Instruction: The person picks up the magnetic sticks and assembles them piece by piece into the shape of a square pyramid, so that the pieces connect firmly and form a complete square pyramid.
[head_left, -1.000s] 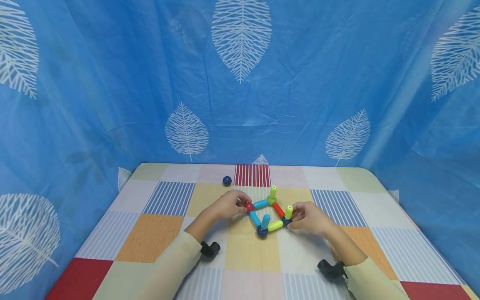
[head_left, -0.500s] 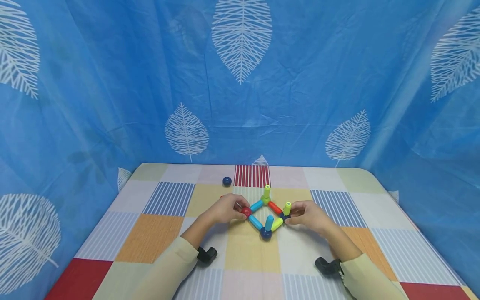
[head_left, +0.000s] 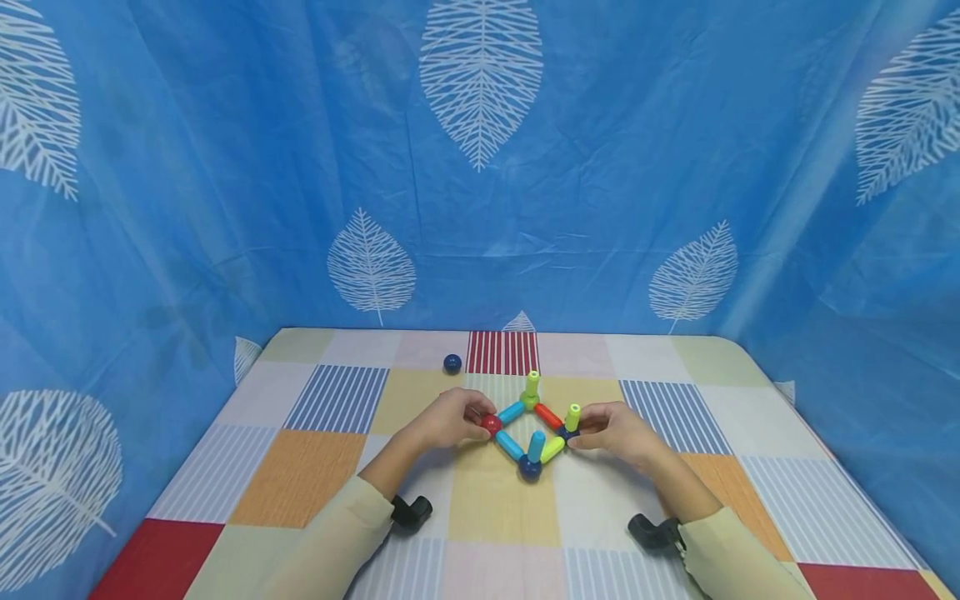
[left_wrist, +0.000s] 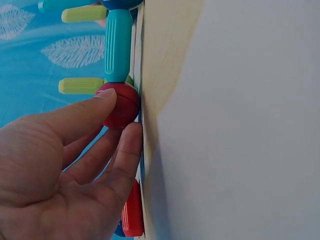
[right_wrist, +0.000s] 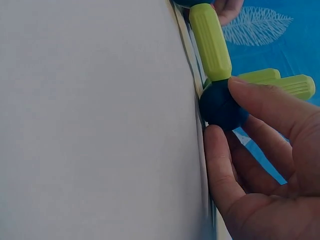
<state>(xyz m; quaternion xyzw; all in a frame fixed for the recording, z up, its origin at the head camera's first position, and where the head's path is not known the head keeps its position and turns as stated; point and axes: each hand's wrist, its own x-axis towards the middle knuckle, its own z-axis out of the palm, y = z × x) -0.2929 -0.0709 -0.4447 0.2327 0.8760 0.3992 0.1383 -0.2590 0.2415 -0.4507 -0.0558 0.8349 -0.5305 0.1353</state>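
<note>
Rods and balls form a four-sided frame on the table. My left hand (head_left: pixel 447 418) pinches the red ball (head_left: pixel 491 425) at its left corner, thumb on top in the left wrist view. At the right corner my right hand (head_left: pixel 617 432) pinches a dark blue ball (right_wrist: pixel 222 106) between thumb and fingers. The back corner is a green ball (head_left: pixel 529 401), the front one a dark blue ball (head_left: pixel 530 468). Two blue rods (head_left: pixel 510 445), a red rod (head_left: pixel 548 416) and a yellow-green rod (head_left: pixel 552 450) link them. Short rods stand upright on every ball except the red one.
A loose dark blue ball (head_left: pixel 452 363) lies behind the frame, to the left. Past my left hand, another red rod (left_wrist: pixel 132 210) shows partly. A patchwork cloth (head_left: pixel 315 475) covers the table, and a blue leaf-print curtain (head_left: pixel 600 167) hangs behind and at both sides.
Both hands have kept hold of their balls. The red corner has shifted slightly left and nearer, the back corner left, and the front corner slightly right, so the frame now looks more diamond-shaped.
</note>
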